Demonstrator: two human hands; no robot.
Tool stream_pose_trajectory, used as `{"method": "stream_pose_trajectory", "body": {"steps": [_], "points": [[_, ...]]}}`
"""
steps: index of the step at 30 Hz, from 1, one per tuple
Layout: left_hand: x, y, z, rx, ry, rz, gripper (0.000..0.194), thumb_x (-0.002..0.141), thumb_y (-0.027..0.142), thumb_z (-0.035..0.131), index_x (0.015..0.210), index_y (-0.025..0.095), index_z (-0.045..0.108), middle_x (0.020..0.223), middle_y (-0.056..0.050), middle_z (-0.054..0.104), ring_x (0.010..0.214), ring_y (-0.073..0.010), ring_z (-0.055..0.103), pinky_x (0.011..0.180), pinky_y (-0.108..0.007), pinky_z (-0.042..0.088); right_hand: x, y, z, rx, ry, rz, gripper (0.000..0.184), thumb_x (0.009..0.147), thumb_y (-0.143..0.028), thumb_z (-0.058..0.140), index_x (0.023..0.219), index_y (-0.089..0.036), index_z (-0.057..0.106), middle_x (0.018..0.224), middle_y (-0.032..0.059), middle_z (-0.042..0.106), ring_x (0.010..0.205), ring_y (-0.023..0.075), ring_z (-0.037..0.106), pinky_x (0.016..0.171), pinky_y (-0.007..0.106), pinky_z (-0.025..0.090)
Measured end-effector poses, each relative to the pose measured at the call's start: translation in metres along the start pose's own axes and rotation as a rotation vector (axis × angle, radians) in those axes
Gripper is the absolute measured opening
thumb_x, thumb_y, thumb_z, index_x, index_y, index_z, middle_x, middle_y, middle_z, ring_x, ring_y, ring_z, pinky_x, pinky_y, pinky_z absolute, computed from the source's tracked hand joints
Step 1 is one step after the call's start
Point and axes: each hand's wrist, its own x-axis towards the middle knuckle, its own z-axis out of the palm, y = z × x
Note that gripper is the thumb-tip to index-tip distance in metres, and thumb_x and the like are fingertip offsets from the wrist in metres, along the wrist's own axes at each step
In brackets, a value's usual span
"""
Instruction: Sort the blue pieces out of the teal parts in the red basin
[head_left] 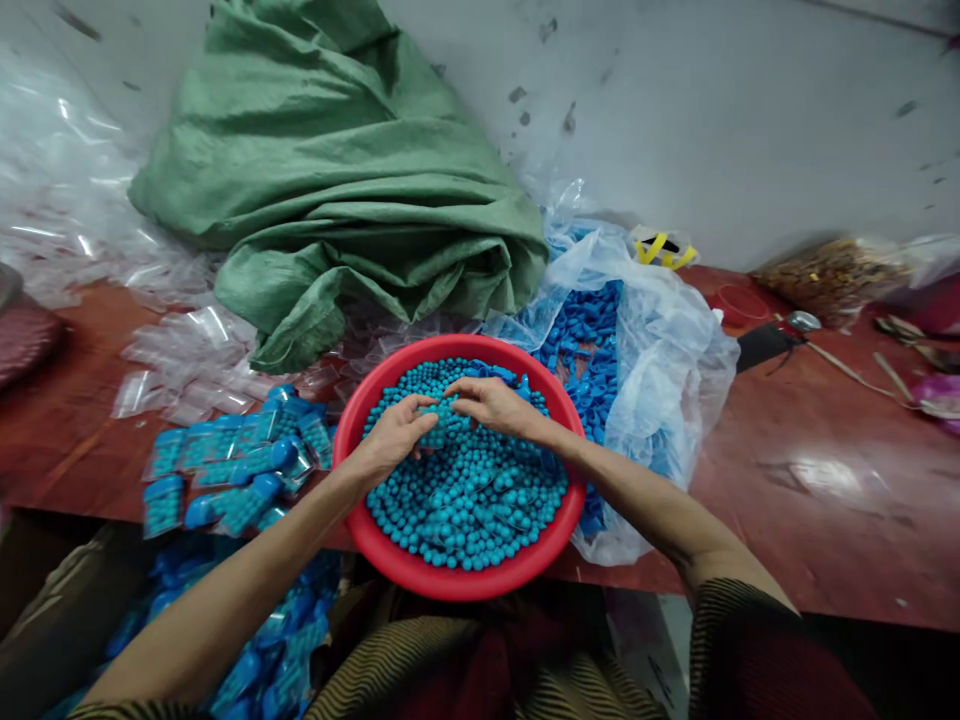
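A red basin (459, 582) holds a heap of small turquoise balls (465, 510), with a few darker blue pieces at its far rim. Over the balls, my left hand (403, 432) has its fingers and thumb drawn together. Close on its right is my right hand (496, 405), thumb and fingers pinched, pointing left. Something small, perhaps clear with turquoise balls, lies between the fingertips, but I cannot make it out. Left of the basin, clear packs with blue caps (232, 450) lie piled up, filled with turquoise balls.
Empty clear plastic cases (196, 360) lie behind the filled packs. A large green sack (360, 200) stands at the back. To the right, a translucent bag (660, 350) lies open around blue plastic pieces (581, 335). More blue-capped packs (262, 650) sit below the table edge (787, 560).
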Motion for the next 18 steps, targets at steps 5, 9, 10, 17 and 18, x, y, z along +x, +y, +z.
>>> {"method": "stream_pose_trajectory", "body": {"steps": [5,9,10,17,18], "points": [[0.001,0.000,0.003,0.035,0.030,-0.070,0.040,0.064,0.031,0.072,0.097,0.017,0.054,0.068,0.007,0.046,0.053,-0.0092,0.057,0.043,-0.022,0.049,0.013,0.011,-0.024,-0.748,0.065,0.223,0.022,0.088,-0.027,0.052,0.102,-0.012,0.062,0.101,0.0176,0.067,0.094,0.0260,0.063,0.077,0.033,0.045],[0.002,0.000,0.001,0.036,0.039,-0.067,0.042,0.064,0.030,0.070,0.100,0.017,0.052,0.070,0.007,0.046,0.053,-0.0104,0.059,0.041,-0.021,0.048,0.019,0.013,-0.007,-0.783,-0.098,0.163,0.029,0.088,-0.025,0.052,0.115,-0.014,0.054,0.109,0.0142,0.064,0.097,0.0245,0.062,0.078,0.032,0.045],[0.002,0.000,0.000,0.041,0.049,-0.055,0.042,0.064,0.030,0.069,0.100,0.017,0.052,0.070,0.006,0.048,0.053,-0.0104,0.059,0.039,-0.020,0.046,0.018,0.013,-0.004,-0.755,-0.104,0.122,0.033,0.088,-0.025,0.052,0.119,-0.015,0.051,0.111,0.0131,0.064,0.100,0.0235,0.060,0.080,0.032,0.045],[0.001,-0.003,-0.004,0.025,0.070,-0.025,0.042,0.065,0.028,0.066,0.101,0.014,0.051,0.073,0.000,0.063,0.054,-0.0100,0.057,0.042,-0.017,0.039,0.007,0.022,0.005,-0.726,-0.175,-0.081,0.018,0.087,-0.022,0.054,0.100,-0.010,0.060,0.101,0.0140,0.064,0.097,0.0238,0.056,0.085,0.034,0.041],[0.001,-0.004,-0.004,0.025,0.055,-0.021,0.042,0.065,0.029,0.066,0.101,0.014,0.051,0.073,-0.001,0.064,0.055,-0.0100,0.057,0.042,-0.018,0.039,0.006,0.023,0.005,-0.673,-0.151,-0.093,0.018,0.087,-0.022,0.055,0.100,-0.010,0.059,0.100,0.0133,0.064,0.095,0.0224,0.056,0.084,0.033,0.041]]}}
